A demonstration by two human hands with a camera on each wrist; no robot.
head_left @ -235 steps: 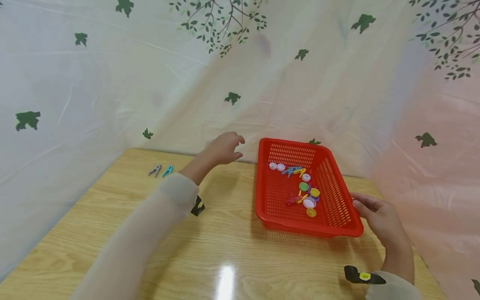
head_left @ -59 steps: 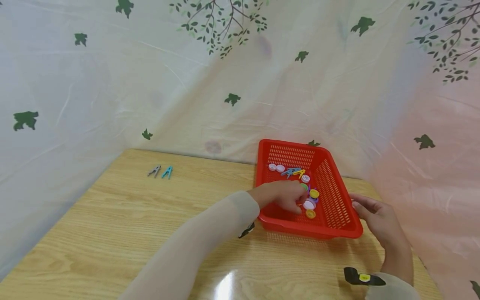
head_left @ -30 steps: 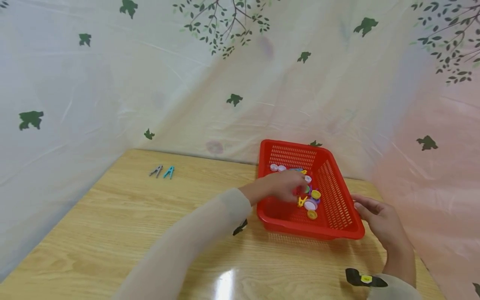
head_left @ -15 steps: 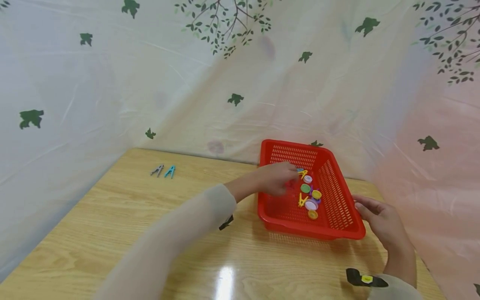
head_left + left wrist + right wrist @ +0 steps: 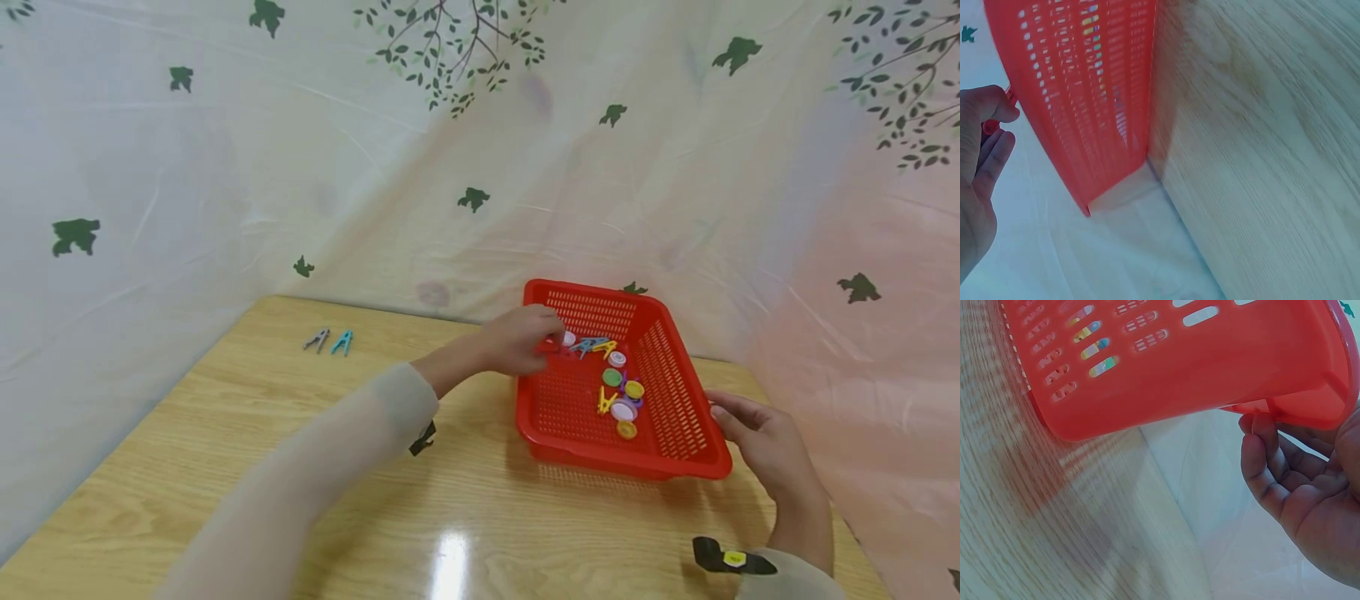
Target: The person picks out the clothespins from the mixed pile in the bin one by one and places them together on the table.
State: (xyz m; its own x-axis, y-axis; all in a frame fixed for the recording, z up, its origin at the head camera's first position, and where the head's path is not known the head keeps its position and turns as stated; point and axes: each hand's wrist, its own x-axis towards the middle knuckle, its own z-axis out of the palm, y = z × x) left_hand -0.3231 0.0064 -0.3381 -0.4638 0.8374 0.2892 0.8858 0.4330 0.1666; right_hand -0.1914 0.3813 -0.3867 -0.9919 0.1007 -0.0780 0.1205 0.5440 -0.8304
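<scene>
My left hand (image 5: pixel 517 340) is over the left rim of a red plastic basket (image 5: pixel 577 463), pinching a red clothespin (image 5: pixel 991 127) between thumb and fingers. Only bits of that clothespin show past the fingers. On the far side, my right hand (image 5: pixel 765 442) grips the basket's right rim, its fingers curled under the lip in the right wrist view. Inside the basket lie blue clothespins (image 5: pixel 590 345), yellow clothespins (image 5: pixel 606 401), a green bottle cap (image 5: pixel 612 377), a white cap (image 5: pixel 623 410), an orange-yellow cap (image 5: pixel 626 430) and several other small pieces.
Apart from the basket, a grey clothespin (image 5: pixel 317 340) and a turquoise clothespin (image 5: pixel 342 342) lie side by side at the back left of the wooden table (image 5: pixel 225 433). A pale leaf-printed curtain (image 5: pixel 360 167) hangs right behind the table edge.
My left hand reached in among the pieces, took the red clothespin and moved left and up to the basket's left rim. The right hand stays on the right rim. Both table clothespins lie unmoved.
</scene>
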